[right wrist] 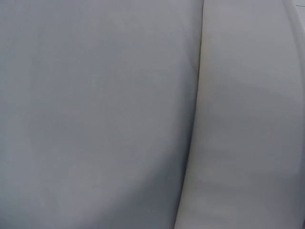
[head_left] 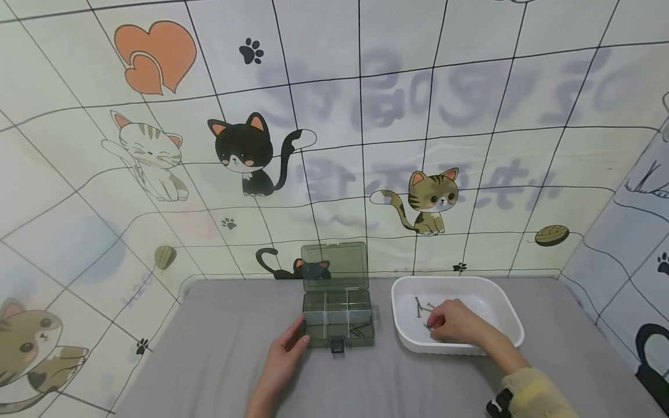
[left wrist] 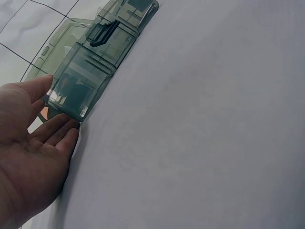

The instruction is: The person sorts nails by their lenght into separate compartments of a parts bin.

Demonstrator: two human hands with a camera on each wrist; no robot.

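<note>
From the head camera, two bare hands work on a gray cloth-covered table (head_left: 225, 331). One translucent green box (head_left: 337, 317) sits near the middle, its single lid (head_left: 334, 268) raised on the far side and one dark latch (head_left: 338, 346) on its near edge. Dividers part it into what look like six compartments, three across and two deep; the near right one holds a few dark screws (head_left: 358, 330), too crowded to count. The left hand (head_left: 279, 363) is unclenched, its thumb and fingers touching the box's left side. To the right stands one white tray (head_left: 499, 310), apart from the box. In its left part lie at least three brownish screws (head_left: 418, 307). The right hand (head_left: 459, 324) reaches into the tray, fingers bent together around the tip of one small dark screw (head_left: 427, 327); I cannot tell whether they pinch it. One pale yellow sleeve (head_left: 538, 395) covers that wrist. Three whole cartoon cats and one orange heart (head_left: 155, 57) decorate the far wall. From the left wrist camera, the palm faces us, its loose fingertips against one end of the box. The right wrist camera shows gray surface left and one pale curved wall (right wrist: 245, 119) right.
</note>
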